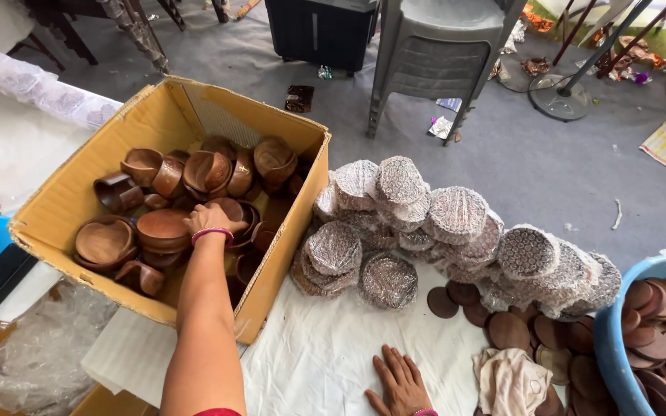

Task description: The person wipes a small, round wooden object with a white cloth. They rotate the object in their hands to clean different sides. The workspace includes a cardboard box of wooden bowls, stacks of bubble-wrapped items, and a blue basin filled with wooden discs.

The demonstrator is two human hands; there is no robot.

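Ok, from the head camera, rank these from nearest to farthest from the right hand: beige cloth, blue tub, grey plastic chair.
1. Beige cloth, just right of the right hand.
2. Blue tub, farther right at the edge.
3. Grey plastic chair, far off on the floor.

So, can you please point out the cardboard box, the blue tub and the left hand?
cardboard box [283,254], head view, on its bare outer side wall.
blue tub [618,347], head view, on its outer wall.
left hand [211,219], head view, on the back of the hand.

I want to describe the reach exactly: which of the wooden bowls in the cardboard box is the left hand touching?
The left hand rests on the wide brown bowl mid-box, rim up, directly beside the wrist.
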